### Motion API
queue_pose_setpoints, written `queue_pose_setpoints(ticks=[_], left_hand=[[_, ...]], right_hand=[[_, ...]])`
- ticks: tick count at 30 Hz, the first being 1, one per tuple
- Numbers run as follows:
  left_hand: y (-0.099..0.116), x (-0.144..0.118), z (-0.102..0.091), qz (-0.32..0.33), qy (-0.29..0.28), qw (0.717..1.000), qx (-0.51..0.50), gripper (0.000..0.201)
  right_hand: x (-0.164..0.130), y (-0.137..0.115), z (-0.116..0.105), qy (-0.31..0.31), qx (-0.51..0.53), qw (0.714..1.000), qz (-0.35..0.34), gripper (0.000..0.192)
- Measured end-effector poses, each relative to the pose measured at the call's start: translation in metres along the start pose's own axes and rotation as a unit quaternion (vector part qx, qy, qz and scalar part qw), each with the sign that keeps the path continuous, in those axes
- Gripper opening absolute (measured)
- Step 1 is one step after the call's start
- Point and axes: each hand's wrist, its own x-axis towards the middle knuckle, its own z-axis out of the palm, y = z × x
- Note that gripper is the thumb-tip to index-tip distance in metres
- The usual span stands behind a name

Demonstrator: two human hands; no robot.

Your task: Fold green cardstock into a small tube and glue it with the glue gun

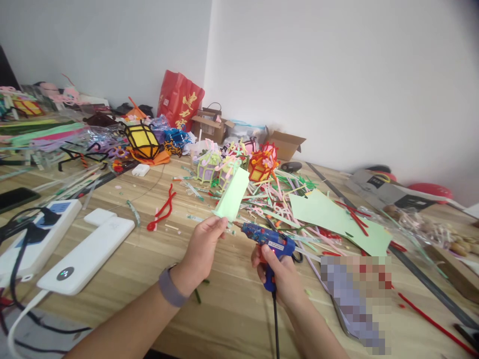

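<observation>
Gripping a blue glue gun [264, 236], the right hand [277, 267] points its nozzle [238, 225] toward green paper [235, 192], pinched above the counter [149, 254] by the left hand [204, 244] at its lower end, presumably for steadiness near the nozzle.

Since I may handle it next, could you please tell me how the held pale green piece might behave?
The pale green piece looks thin and paper-like, so it is probably light. Held near its lower end by the left hand, it stands without visible drooping, suggesting some stiffness.
</observation>
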Motion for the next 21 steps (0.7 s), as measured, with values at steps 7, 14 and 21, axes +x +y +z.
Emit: queue_pose_setpoints(ticks=[7,14,21], left_hand=[[0.0034,-0.0019,0.0031,-0.016,0.002,1.0,-0.015,0.02],[0.0045,-0.0017,0.0039,-0.017,-0.005,1.0,-0.012,0.021],[0.0075,-0.0024,0.0068,-0.039,-0.001,0.998,-0.043,0.024]], right_hand=[[-0.0001,-0.0005,-0.0001,0.006,0.014,1.0,0.005,0.047],[-0.0003,-0.0018,0.0002,0.004,0.017,1.0,0.006,0.047],[0.0002,-0.0011,-0.0002,0.023,0.003,1.0,0.003,0.047]])
